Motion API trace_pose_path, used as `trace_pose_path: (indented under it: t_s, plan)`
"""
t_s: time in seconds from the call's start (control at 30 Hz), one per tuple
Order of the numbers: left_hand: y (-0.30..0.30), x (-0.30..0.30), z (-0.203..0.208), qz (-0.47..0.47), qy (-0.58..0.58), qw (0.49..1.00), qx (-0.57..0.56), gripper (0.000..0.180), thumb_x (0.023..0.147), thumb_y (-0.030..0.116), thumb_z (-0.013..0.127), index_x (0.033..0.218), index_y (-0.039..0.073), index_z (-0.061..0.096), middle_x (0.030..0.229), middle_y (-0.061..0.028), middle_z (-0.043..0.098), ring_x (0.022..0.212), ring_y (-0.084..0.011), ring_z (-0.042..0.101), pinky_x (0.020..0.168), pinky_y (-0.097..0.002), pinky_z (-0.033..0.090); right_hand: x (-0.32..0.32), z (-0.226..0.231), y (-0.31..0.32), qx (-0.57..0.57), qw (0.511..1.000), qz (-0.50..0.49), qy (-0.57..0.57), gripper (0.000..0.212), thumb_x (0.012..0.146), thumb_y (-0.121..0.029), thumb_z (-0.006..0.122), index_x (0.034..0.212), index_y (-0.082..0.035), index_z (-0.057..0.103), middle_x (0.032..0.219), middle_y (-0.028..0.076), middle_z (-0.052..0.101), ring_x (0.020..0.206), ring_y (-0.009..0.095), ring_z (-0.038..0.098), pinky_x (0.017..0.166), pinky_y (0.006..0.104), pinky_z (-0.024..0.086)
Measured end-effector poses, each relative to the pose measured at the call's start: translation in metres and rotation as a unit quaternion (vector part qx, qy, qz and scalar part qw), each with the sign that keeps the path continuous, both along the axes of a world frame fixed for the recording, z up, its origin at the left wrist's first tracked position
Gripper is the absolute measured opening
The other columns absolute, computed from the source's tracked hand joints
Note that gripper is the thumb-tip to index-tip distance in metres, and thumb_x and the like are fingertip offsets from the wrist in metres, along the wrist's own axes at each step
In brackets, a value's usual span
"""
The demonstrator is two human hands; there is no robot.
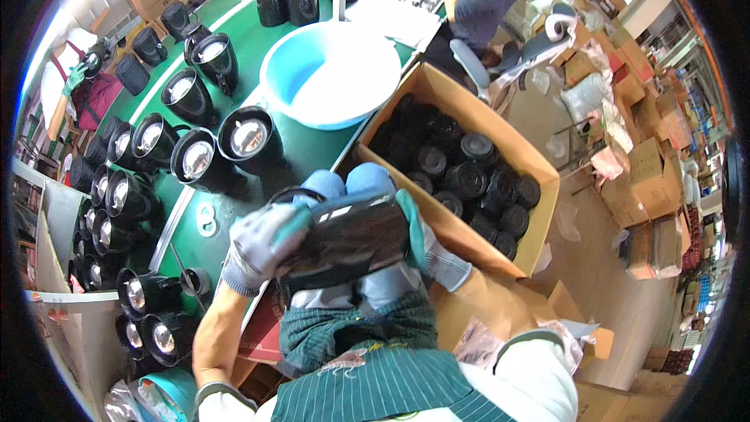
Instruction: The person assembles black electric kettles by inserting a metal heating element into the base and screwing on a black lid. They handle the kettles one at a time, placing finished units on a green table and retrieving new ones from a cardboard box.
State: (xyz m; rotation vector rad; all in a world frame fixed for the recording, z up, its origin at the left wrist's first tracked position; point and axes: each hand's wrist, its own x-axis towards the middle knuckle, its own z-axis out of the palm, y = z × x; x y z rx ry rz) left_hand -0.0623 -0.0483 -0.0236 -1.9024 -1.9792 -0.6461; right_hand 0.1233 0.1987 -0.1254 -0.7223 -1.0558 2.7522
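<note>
Our striped apron (367, 389) is closest. Just beyond it we hold a black jug (351, 242) sideways, the fingers of our left hand (269, 238) and right hand (422, 236) grasping its opposite ends. Past it, a blue basin (301, 101) stands on the green table (306, 148), and a box (544, 207) of black containers (469, 180) sits beside.

Grn worktop (312, 148), tan flr (598, 289), cardboard bxs (652, 176) at R, gry chair (469, 69) nr top

I monitor the left hand (271, 241) and right hand (419, 236) in grey knit gloves (251, 236), teal-coated, with ribbed cuffs (451, 269). I note white short sleeves (537, 375) with dark edging, a dark-green apron (367, 391) with pale pinstripes, and light-blue trousers (370, 177).
</note>
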Motion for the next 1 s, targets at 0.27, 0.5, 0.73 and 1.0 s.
trace_pose_path:
  t_s: [0.27, 0.5, 0.73, 1.0]
  plan:
    - [0.003, -0.002, -0.039, 0.119, -0.441, 0.883, 0.107, 0.037, 0.079, 0.020, 0.081, 0.110, 0.001, 0.072, 0.100, -0.0111, 0.075, 0.090, -0.0188, 0.073, 0.084, -0.0316, 0.058, 0.026, 0.071, 0.020, 0.529, 0.831, 0.079, 0.153, 0.077, 0.108, -0.049, 0.047, 0.162, -0.001, 0.022, 0.167, 0.021, 0.025, 0.153, 0.030, 0.031, 0.123, 0.0411, 0.029]
    - [-0.003, 0.015, -0.051, 0.093, -0.567, 0.816, 0.063, 0.029, 0.084, 0.011, 0.074, 0.111, 0.001, 0.072, 0.105, -0.0075, 0.075, 0.094, -0.0160, 0.071, 0.085, -0.0305, 0.058, 0.009, 0.074, -0.006, 0.428, 0.864, 0.034, 0.261, 0.097, 0.095, -0.053, 0.065, 0.164, -0.004, 0.017, 0.165, 0.021, 0.028, 0.150, 0.034, 0.032, 0.122, 0.0450, 0.028]
    - [-0.018, 0.010, -0.043, 0.073, -0.347, 0.915, 0.191, 0.029, 0.084, 0.003, 0.070, 0.113, -0.002, 0.071, 0.109, -0.0170, 0.076, 0.098, -0.0271, 0.075, 0.090, -0.0379, 0.060, 0.007, 0.051, 0.005, 0.347, 0.923, 0.104, 0.131, 0.085, 0.100, -0.047, 0.062, 0.164, -0.006, 0.023, 0.166, 0.019, 0.028, 0.151, 0.031, 0.034, 0.122, 0.0437, 0.031]
    - [-0.020, 0.029, -0.076, 0.135, -0.604, 0.775, 0.130, 0.033, 0.085, 0.019, 0.073, 0.111, 0.000, 0.071, 0.100, -0.0063, 0.074, 0.091, -0.0127, 0.067, 0.086, -0.0278, 0.053, 0.001, 0.042, 0.003, 0.633, 0.665, -0.025, 0.396, 0.096, 0.096, -0.065, 0.056, 0.165, -0.009, 0.019, 0.165, 0.031, 0.019, 0.152, 0.048, 0.025, 0.122, 0.0579, 0.023]
